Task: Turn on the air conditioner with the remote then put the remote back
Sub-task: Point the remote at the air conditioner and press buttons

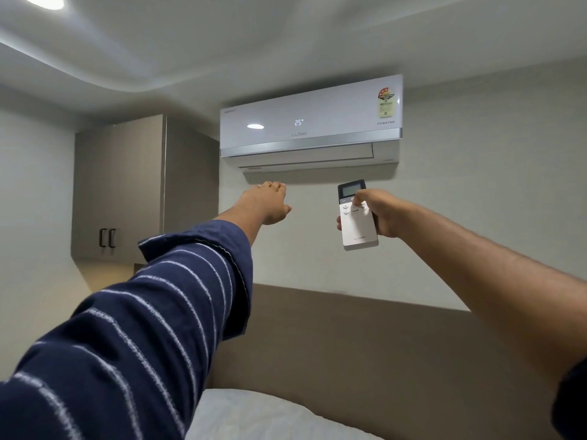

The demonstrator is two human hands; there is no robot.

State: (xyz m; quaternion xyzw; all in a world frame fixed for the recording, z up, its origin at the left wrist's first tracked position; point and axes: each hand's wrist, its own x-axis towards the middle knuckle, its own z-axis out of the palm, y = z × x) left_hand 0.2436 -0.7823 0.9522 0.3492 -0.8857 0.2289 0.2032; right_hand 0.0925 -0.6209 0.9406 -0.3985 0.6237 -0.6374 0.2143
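While my right hand (379, 214) is gripping the remote (357, 215), thumb pressing toward the air conditioner (311, 122), my empty left hand (266, 201) is reaching out, fingers loosely extended.

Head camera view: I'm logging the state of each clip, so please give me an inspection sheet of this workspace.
Surface: white bedding at the bottom edge, with a brown headboard panel behind it.
Job's things: air conditioner on the wall, display reading 25, flap looks nearly shut; remote held upright, aimed at it.
Clutter: nothing seen.
Grippers: right hand grips the remote, thumb on its buttons; left hand is empty, fingers reaching out below the unit.
Cables: nothing seen.
Surroundings: wall cabinet with two dark handles at left, ceiling light on, pale walls.
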